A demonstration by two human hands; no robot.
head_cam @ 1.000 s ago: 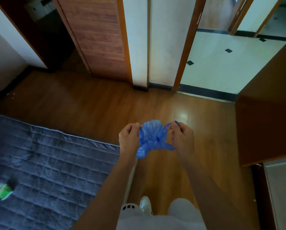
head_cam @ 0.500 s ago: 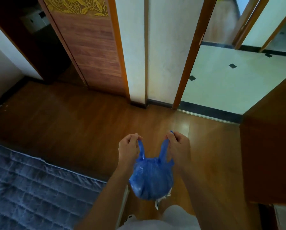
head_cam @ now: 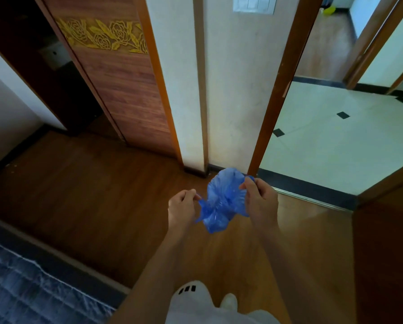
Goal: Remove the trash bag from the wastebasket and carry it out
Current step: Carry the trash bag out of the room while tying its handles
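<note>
Just below the centre of the frame, a blue trash bag (head_cam: 221,202) is held above the wooden floor (head_cam: 90,195), gripped by the left hand (head_cam: 181,206) and right hand (head_cam: 260,199).

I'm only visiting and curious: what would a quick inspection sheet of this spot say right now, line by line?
Surface: wooden floor, bare where the person stands; pale tiled floor beyond the doorway.
Job's things: blue trash bag, held up in the air between both hands; no wastebasket in view.
Clutter: nothing seen on the floor.
Grippers: left hand pinches one edge of the bag, right hand pinches the other.
Cables: nothing seen.
Surroundings: wooden door panel with gold flower trim ahead on the left, white wall with a switch plate, quilted dark bedding at lower left, brown cabinet on the right.
</note>
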